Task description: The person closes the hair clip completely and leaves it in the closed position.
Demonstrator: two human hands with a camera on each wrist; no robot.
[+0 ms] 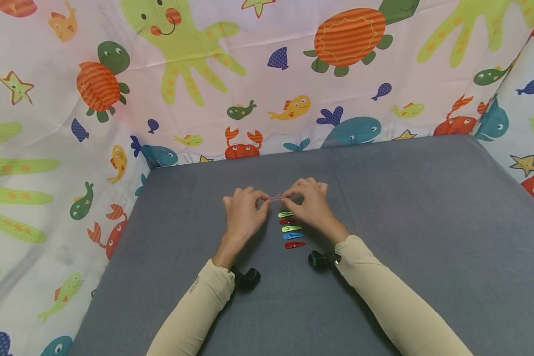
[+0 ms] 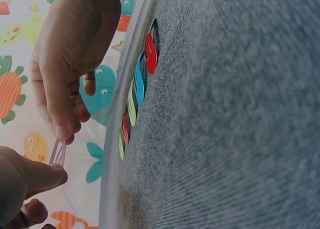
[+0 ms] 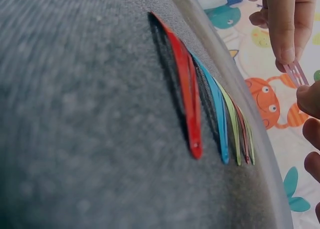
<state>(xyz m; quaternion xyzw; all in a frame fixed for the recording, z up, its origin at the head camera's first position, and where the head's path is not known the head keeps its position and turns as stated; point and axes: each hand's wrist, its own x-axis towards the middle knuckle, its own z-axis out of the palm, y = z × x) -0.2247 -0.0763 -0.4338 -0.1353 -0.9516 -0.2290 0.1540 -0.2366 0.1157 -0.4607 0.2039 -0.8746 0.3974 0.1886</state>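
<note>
A pale pink snap hair clip (image 1: 276,198) is stretched between both hands above the table. My left hand (image 1: 245,213) pinches one end of it between thumb and forefinger. At the other end, the thumb and forefinger of my right hand (image 1: 312,203) pinch it too. The clip's slim open loops show in the left wrist view (image 2: 58,153) and its pink strips in the right wrist view (image 3: 295,73). Just below the hands lies a column of several snap clips: green (image 1: 286,214), dark red (image 1: 288,222), green (image 1: 291,229), blue (image 1: 292,236) and red (image 1: 294,244).
The grey cloth-covered table (image 1: 405,207) spreads out on both sides of the hands. Behind it and along its left and right sides hangs a white curtain (image 1: 258,84) printed with sea animals. Black wrist cameras (image 1: 247,279) hang beneath both forearms.
</note>
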